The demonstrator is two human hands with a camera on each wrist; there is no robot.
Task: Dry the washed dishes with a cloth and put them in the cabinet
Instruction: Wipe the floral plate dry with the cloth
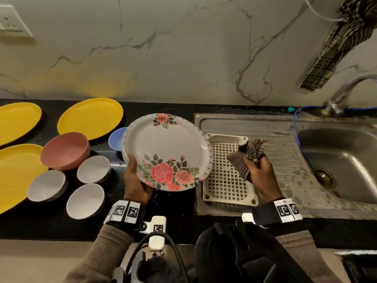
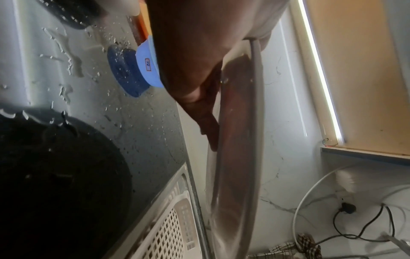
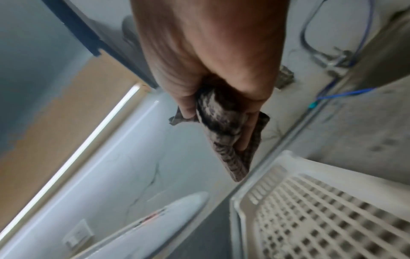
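The rose-patterned plate (image 1: 166, 148) is held tilted above the black countertop (image 1: 173, 209), gripped at its near-left rim by the left hand (image 1: 134, 180), thumb on the face and fingers (image 2: 208, 122) behind. Just to its right, a checked cloth (image 1: 245, 158) is bunched in the grasp of the right hand (image 1: 262, 176), apart from the plate, above a white perforated drain tray (image 1: 224, 180) on the steel drainboard (image 1: 285, 160). A blue bowl (image 1: 115, 139) is partly hidden behind the plate. To the left are set a pink bowl (image 1: 65, 150), three small grey bowls (image 1: 85, 201) and three yellow plates (image 1: 91, 117). The sink basin (image 1: 342, 160) lies at the far right
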